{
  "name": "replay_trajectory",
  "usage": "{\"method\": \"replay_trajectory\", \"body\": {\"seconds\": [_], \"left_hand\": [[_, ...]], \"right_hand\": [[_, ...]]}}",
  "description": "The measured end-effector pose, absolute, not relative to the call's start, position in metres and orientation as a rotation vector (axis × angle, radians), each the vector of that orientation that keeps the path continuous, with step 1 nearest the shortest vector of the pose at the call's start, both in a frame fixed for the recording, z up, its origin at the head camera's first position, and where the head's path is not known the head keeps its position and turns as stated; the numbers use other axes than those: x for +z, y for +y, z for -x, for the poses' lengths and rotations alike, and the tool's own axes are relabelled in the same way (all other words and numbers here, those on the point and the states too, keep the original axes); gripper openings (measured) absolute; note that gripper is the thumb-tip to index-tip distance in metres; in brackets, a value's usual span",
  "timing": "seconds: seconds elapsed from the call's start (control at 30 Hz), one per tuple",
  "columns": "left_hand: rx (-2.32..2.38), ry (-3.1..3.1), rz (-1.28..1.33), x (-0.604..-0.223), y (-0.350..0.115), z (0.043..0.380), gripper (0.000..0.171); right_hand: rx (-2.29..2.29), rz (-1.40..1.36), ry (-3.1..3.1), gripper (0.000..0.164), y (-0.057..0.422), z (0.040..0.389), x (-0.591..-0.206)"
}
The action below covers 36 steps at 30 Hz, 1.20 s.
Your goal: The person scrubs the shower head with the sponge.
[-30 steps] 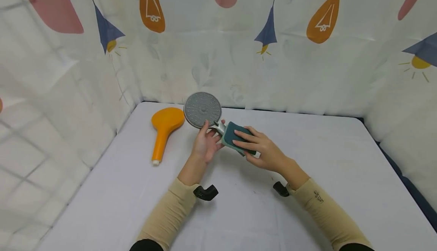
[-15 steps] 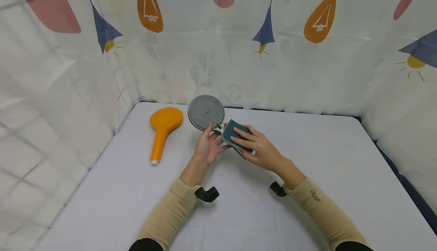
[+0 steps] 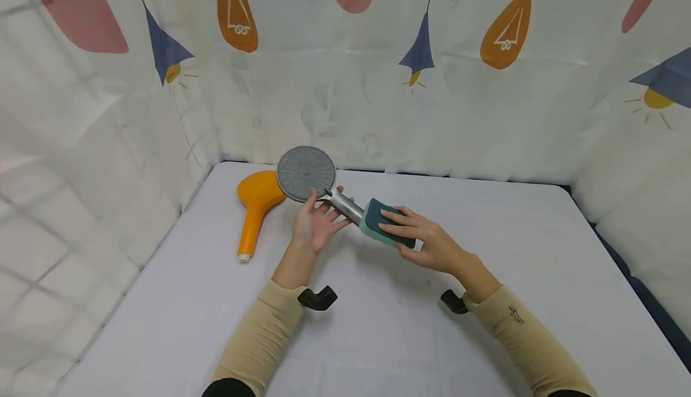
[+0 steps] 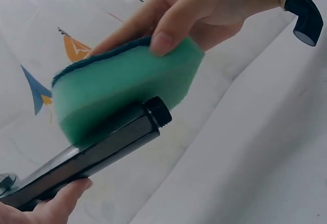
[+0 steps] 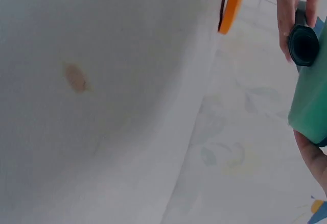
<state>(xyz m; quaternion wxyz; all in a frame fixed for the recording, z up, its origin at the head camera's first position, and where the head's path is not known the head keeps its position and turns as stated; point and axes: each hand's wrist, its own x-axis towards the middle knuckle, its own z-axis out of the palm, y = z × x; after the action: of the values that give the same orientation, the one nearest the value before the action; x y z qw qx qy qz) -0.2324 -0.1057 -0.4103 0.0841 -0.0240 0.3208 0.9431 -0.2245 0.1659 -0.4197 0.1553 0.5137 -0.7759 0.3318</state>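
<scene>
My left hand (image 3: 314, 226) holds a grey shower head (image 3: 306, 173) by its neck, the round spray face turned up toward me. In my right hand (image 3: 432, 241) is a green sponge (image 3: 372, 224) with a dark scouring side, gripped from above. The soft side lies along the shower head's handle (image 4: 102, 150), close to the threaded end, in the left wrist view. At the right edge of the right wrist view, the hollow end of the handle (image 5: 304, 45) shows beside the sponge.
An orange shower head-shaped object (image 3: 258, 211) with a white tip lies on the white-covered table (image 3: 388, 337), left of my hands. The round spray face overlaps its edge in the head view. Printed curtains (image 3: 324, 73) stand behind and at the sides.
My hands have drawn apart: the shower head shifted left, while the sponge slid right along the handle toward its threaded end. More of the handle now shows between the hands.
</scene>
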Motion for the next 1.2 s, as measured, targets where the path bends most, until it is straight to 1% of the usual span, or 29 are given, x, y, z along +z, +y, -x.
{"method": "replay_trajectory", "body": {"seconds": [0.1, 0.27, 0.43, 0.5, 0.6, 0.73, 0.8, 1.0, 1.2], "left_hand": [[2.732, 1.017, 0.013, -0.415, -0.100, 0.230, 0.053], [2.643, 1.097, -0.006, -0.419, -0.091, 0.226, 0.051], [2.690, 1.103, -0.033, -0.414, -0.094, 0.226, 0.053], [2.733, 1.079, -0.038, -0.412, -0.097, 0.227, 0.053], [2.788, 1.075, -0.001, -0.408, -0.097, 0.227, 0.052], [2.814, 1.158, 0.074, -0.408, -0.091, 0.226, 0.051], [2.819, 1.187, 0.104, -0.409, -0.086, 0.224, 0.052], [2.822, 1.185, 0.175, -0.410, -0.080, 0.220, 0.052], [2.880, 1.142, 0.153, -0.405, -0.096, 0.222, 0.055]], "right_hand": [[1.078, -1.421, -2.266, 0.052, 0.157, 0.227, -0.419], [1.263, -1.348, -2.325, 0.048, 0.143, 0.231, -0.414], [1.366, -1.342, -2.330, 0.050, 0.148, 0.232, -0.415], [1.307, -1.353, -2.312, 0.051, 0.152, 0.229, -0.415], [1.032, -1.371, -2.260, 0.052, 0.152, 0.223, -0.415], [0.586, -1.320, -2.137, 0.055, 0.136, 0.215, -0.414], [0.457, -1.279, -2.097, 0.056, 0.127, 0.214, -0.415], [0.329, -1.228, -2.077, 0.053, 0.108, 0.211, -0.409], [0.395, -1.285, -2.149, 0.051, 0.114, 0.211, -0.406]]}}
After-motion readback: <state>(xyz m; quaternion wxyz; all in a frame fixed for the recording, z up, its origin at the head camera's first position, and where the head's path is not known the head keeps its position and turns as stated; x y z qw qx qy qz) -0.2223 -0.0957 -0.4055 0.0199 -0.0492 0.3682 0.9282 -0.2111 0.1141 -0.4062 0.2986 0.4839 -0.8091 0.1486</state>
